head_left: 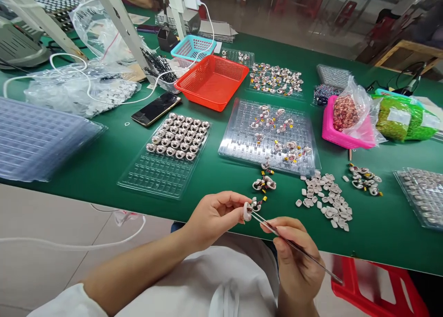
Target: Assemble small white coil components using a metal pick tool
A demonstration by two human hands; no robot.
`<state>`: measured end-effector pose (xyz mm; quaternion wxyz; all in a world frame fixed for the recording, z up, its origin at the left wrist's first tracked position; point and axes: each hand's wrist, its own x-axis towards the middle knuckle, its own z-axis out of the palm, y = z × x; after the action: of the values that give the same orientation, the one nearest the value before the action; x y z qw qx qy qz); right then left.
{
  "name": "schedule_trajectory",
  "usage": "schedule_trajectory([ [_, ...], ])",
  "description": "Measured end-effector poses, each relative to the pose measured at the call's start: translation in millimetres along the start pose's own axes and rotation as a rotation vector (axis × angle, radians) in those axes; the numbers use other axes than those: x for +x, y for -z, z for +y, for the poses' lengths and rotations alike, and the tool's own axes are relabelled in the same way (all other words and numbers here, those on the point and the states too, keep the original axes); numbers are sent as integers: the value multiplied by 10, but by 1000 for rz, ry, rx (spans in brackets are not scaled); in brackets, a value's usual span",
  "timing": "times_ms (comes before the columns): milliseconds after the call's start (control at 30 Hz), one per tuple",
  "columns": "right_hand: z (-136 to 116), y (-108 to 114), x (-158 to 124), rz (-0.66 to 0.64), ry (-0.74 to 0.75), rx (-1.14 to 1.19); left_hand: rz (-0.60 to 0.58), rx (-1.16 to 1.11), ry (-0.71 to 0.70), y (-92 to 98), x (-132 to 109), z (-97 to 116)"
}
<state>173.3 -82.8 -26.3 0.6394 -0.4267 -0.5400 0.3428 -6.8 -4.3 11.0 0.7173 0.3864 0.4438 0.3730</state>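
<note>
Green tabletop [214,178], bag [81,31] with illegible scrawl [87,15], left hand [212,219] in pinch on white casing [247,212], right hand [300,252] likewise on tweezers [290,242]

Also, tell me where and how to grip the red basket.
Probably best: pinch the red basket by its near rim, coming from the near side. The rim stands above the green table, the top is open, and the phone lies off left.

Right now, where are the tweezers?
In the head view, lower right of centre, the tweezers are in the right hand, tips at the white piece in the left hand.
</note>
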Motion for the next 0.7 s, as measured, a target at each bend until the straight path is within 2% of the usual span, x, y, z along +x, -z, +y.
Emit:
schedule_trajectory([
  [367,49,-20,38,-44,35,-96,-28,-21,-14,54,-19,-26],
  [533,33,-17,76,-75,26,-54,-36,-43,17,58,-11,-12],
  [700,59,16,148,-126,-63,66,-92,-91,38,80,-9,-21],
])
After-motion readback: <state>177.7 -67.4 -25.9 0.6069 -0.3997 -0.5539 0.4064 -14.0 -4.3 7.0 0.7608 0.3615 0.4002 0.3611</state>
